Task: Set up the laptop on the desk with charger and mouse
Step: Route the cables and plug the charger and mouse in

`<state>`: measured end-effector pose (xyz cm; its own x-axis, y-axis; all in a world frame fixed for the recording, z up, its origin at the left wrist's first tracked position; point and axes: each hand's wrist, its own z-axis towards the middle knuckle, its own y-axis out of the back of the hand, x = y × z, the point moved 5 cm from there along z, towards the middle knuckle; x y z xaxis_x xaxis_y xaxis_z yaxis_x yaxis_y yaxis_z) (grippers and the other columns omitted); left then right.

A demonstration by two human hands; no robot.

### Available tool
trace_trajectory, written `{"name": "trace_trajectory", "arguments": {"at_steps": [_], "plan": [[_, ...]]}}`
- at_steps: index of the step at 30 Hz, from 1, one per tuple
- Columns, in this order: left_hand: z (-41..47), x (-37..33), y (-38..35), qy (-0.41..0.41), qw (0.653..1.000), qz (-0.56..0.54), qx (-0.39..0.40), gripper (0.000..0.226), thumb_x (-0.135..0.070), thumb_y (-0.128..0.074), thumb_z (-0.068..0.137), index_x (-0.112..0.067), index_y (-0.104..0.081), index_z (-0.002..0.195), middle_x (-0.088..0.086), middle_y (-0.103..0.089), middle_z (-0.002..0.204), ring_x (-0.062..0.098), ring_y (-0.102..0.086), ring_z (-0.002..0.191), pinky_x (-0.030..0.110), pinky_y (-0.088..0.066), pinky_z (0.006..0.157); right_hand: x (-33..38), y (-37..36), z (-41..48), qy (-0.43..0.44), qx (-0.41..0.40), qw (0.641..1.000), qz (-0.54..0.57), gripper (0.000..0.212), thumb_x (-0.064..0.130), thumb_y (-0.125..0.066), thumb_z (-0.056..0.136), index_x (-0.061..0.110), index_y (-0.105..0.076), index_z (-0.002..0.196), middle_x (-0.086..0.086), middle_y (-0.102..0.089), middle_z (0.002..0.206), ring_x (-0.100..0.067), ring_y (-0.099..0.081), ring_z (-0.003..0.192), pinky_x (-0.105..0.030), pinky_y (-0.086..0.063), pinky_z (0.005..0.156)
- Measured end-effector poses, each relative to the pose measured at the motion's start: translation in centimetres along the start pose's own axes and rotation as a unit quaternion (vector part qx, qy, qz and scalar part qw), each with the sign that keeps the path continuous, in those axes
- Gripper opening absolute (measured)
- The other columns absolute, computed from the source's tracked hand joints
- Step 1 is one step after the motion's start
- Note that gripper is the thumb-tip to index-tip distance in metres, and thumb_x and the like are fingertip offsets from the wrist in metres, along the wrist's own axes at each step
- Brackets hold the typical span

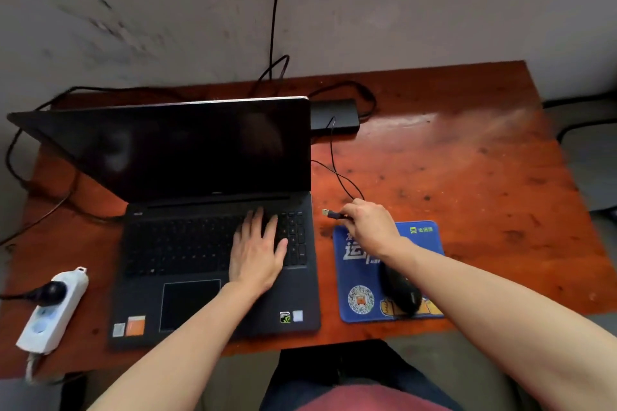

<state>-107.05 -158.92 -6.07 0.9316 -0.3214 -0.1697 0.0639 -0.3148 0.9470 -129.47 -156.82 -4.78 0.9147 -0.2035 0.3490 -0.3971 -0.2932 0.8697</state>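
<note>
Glossy varnished wood tabletop (467,157), dark-spotted, laptop (140,294) with matt dark-grey casing and glossy black screen (200,150), blue printed cloth mouse pad (357,277), shiny black plastic mouse (400,294), metal-tipped USB plug (329,213), white plastic power strip (53,310) lower left, scuffed matt wall (167,27) above

Bare workroom: worn wooden desk (467,150), scuffed wall (167,27).

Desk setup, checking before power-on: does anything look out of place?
Only the black USB plug: the right hand pinches it beside the dark grey laptop, not yet inserted. The left hand rests flat on it. Nothing looks spilled.
</note>
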Motion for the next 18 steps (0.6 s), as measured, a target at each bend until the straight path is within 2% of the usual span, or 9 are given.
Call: {"name": "trace_trajectory", "arguments": {"at_steps": [2, 5, 12, 18], "plan": [[-0.5, -0.1, -0.9, -0.014, 1.0, 0.025, 0.002, 0.059, -0.046, -0.038, 0.095, -0.012, -0.04, 0.144, 0.019, -0.032, 0.152, 0.037, -0.027, 0.142, 0.049, -0.025, 0.115, 0.3, -0.4, 0.5, 0.001, 0.003, 1.0, 0.005, 0.023, 0.03, -0.058, 0.092, 0.018, -0.068, 0.108, -0.006, -0.064, 0.105, -0.035, -0.061, 0.097, -0.042, -0.05, 0.078], [-0.9, 0.0, -1.6, -0.021, 0.999, 0.035, -0.002, 0.065, -0.048, -0.025, 0.093, -0.009, -0.041, 0.143, 0.022, -0.034, 0.151, 0.038, -0.028, 0.142, 0.052, -0.025, 0.115, 0.8, -1.2, 0.9, 0.001, 0.019, 1.0, 0.013, 0.024, 0.03, -0.058, 0.092, 0.018, -0.07, 0.11, -0.007, -0.063, 0.106, -0.035, -0.06, 0.098, -0.041, -0.049, 0.079], [-0.7, 0.2, -2.5, -0.031, 0.999, 0.017, -0.015, 0.065, -0.047, -0.029, 0.092, -0.009, -0.041, 0.143, 0.022, -0.032, 0.152, 0.039, -0.026, 0.142, 0.054, -0.024, 0.115, 0.9, -1.8, 0.6, 0.026, 0.027, 0.999, 0.036, 0.026, 0.028, -0.059, 0.092, 0.015, -0.071, 0.112, -0.009, -0.061, 0.102, -0.033, -0.059, 0.098, -0.041, -0.046, 0.079], [-0.7, 0.3, -2.4, -0.028, 0.999, 0.012, -0.024, 0.064, -0.046, -0.03, 0.092, -0.009, -0.042, 0.142, 0.022, -0.032, 0.152, 0.038, -0.025, 0.142, 0.055, -0.024, 0.115, 1.6, -1.3, 1.2, 0.035, 0.034, 0.998, 0.033, 0.026, 0.024, -0.056, 0.094, 0.013, -0.067, 0.115, -0.01, -0.059, 0.107, -0.034, -0.059, 0.099, -0.042, -0.046, 0.081]]}}
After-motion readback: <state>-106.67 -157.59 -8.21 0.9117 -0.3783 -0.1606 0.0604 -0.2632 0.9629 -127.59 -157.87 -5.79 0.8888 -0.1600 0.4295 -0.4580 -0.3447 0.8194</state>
